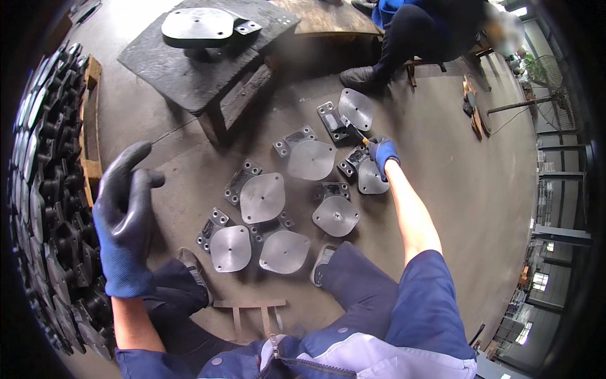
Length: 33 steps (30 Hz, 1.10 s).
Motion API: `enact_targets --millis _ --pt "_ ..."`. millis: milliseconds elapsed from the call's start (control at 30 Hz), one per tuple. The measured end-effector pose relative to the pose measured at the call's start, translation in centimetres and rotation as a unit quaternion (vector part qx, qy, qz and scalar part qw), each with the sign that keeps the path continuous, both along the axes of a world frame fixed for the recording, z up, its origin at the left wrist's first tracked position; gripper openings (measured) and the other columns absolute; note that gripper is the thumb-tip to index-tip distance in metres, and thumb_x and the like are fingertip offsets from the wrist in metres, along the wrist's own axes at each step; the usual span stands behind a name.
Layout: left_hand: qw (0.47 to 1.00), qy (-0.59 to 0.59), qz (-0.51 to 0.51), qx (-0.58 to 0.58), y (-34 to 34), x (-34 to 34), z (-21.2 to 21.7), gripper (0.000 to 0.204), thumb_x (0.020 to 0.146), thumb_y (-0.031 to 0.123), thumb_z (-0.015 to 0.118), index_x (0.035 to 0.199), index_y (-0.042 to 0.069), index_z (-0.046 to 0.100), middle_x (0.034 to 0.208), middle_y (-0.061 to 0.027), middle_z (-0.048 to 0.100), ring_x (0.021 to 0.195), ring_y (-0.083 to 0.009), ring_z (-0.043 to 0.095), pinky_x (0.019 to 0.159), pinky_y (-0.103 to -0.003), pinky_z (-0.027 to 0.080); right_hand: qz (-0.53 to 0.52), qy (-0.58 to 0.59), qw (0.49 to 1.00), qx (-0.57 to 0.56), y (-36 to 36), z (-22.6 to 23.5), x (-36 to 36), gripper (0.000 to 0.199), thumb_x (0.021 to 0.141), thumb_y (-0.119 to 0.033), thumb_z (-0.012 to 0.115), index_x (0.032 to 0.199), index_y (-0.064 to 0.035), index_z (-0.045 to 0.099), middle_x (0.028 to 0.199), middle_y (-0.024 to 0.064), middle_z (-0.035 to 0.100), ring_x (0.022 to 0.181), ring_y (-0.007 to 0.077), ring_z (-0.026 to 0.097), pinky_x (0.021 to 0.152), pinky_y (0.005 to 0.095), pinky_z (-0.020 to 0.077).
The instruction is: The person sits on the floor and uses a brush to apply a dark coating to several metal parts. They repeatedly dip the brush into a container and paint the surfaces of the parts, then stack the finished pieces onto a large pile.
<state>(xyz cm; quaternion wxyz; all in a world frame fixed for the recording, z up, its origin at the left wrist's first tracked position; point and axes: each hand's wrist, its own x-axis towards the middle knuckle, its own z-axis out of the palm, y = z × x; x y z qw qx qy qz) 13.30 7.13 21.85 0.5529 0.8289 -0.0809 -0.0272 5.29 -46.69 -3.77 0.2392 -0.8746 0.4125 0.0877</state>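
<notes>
My left hand [125,215], in a dark-coated blue work glove, is raised at the left with thumb and fingers apart and nothing in it. My right hand [382,153], gloved too, is closed around a slim hand tool [358,132] with some yellow on its handle; its exact kind is unclear. The tool's tip reaches a metal bracket [332,121] joined to a rounded plate [356,110] on the floor. Partly under my right hand lies another plate [372,175]. Several similar grey plates, such as a large one [262,198], lie between my feet and the table.
A dark low table [154,60] carries one more plate [197,24]. Stacked metal parts [53,208] line the left beside a wooden pallet [92,126]. A seated person's leg [404,44] is at the far right, near a standing fan [555,101].
</notes>
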Motion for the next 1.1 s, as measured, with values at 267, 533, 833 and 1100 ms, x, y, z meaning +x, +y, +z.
enact_targets --millis 267,533,833,1100 --pt "0.997 0.052 0.009 0.056 -3.6 -0.1 -2.2 0.032 0.097 0.003 0.047 0.128 0.001 0.056 0.092 -0.0082 0.065 0.05 -0.0033 0.044 0.045 -0.019 0.034 0.027 0.036 0.993 -0.108 1.1 -2.1 3.7 0.025 0.077 -0.021 0.063 0.1 -0.0173 0.074 0.102 0.0138 0.07 0.097 0.0326 0.067 0.084 0.0402 0.0516" --pt "0.991 0.071 0.0 0.111 -2.3 0.5 -2.5 0.038 0.094 0.01 0.053 0.132 0.002 0.055 0.119 -0.0118 0.06 0.099 -0.0181 0.055 0.085 -0.031 0.045 0.094 0.076 0.979 -0.163 2.1 -1.9 4.4 0.023 0.079 -0.018 0.062 0.099 -0.0139 0.073 0.103 0.0162 0.069 0.098 0.0344 0.066 0.086 0.0428 0.051" --pt "0.994 0.058 0.001 0.089 -2.0 0.5 -2.0 0.034 0.096 0.003 0.05 0.13 0.0 0.056 0.099 -0.0092 0.066 0.089 -0.0124 0.061 0.083 -0.025 0.049 0.099 0.091 0.972 -0.194 2.5 -1.1 8.2 0.025 0.08 -0.019 0.061 0.101 -0.0142 0.074 0.103 0.0158 0.07 0.099 0.0334 0.067 0.084 0.043 0.0525" --pt "0.996 0.061 0.025 0.058 -2.5 0.1 -2.2 0.035 0.096 0.001 0.048 0.13 0.001 0.056 0.091 -0.0073 0.066 0.059 -0.005 0.049 0.054 -0.018 0.039 0.074 0.095 0.977 -0.178 2.5 -0.6 7.6 0.024 0.08 -0.02 0.061 0.098 -0.0109 0.074 0.103 0.0177 0.069 0.098 0.0347 0.067 0.084 0.0428 0.0532"
